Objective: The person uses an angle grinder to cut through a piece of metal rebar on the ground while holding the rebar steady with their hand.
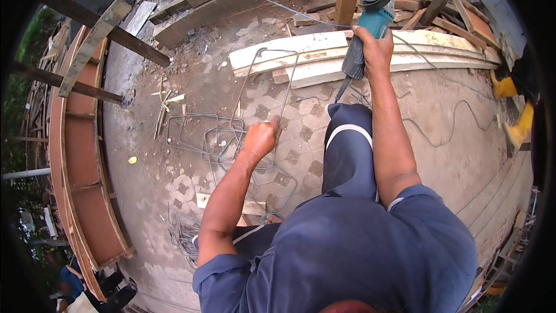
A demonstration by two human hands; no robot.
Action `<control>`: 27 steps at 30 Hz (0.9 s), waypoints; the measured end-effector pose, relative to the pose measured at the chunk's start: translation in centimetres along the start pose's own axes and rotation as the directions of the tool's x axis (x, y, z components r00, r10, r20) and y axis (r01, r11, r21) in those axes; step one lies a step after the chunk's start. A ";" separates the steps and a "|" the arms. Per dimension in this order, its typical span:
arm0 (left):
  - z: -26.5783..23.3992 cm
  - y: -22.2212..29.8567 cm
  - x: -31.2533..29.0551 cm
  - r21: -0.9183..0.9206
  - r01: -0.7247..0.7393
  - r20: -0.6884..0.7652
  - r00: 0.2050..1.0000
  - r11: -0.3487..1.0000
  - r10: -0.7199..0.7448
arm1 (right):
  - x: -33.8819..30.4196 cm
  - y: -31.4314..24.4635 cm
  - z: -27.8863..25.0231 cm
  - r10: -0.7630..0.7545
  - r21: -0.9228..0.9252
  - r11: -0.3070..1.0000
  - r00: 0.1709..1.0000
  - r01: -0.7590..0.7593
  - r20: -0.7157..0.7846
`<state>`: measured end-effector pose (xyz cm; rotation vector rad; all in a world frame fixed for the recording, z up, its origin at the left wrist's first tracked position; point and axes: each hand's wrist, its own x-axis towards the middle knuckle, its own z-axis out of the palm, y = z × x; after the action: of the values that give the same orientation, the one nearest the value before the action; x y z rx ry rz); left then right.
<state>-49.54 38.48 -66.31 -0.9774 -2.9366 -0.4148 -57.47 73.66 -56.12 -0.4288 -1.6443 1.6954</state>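
My right hand (375, 51) is raised and grips the body of a teal and black angle grinder (370, 11), its disc end pointing away from me. Its cord (440, 133) trails across the ground to the right. My left hand (260, 138) is closed on a bent steel rod stirrup (272, 75), a thin rectangular loop that rises from my fist toward the white planks (347, 52). Several more bent stirrups (197, 133) lie piled on the ground just left of that hand. My knee in dark blue trousers (347, 145) sits between my arms.
Curved wooden formwork (75, 174) runs along the left edge. Dark timber beams (116, 35) cross at upper left. Scrap boards (452, 17) lie at the top right. A bundle of thin wire (182, 235) lies near my left elbow. Yellow boots (512, 110) stand at the right.
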 end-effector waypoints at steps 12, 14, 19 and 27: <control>-7.1 2.8 1.7 0.140 0.029 -0.460 0.887 0.990 0.039 | 0.0 -0.8 -1.4 0.000 -0.001 1.000 1.000 0.000 -0.003; -7.2 2.5 1.4 0.190 0.009 -0.513 0.854 0.982 0.092 | 0.0 -0.9 -1.5 -0.001 -0.004 1.000 1.000 0.001 -0.011; 1.8 -1.2 -2.3 -0.030 0.102 0.009 0.995 0.994 -0.102 | -0.3 -0.4 -0.2 0.025 0.008 1.000 0.999 -0.026 0.019; -2.2 2.1 0.5 -0.058 0.209 -0.097 0.972 0.976 -0.214 | 0.2 -0.3 -1.2 -0.006 -0.041 0.999 1.000 0.007 0.030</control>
<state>-48.86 39.81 -63.63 -0.6267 -2.9585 -0.5263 -56.68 74.62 -55.94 -0.4192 -1.7029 1.6732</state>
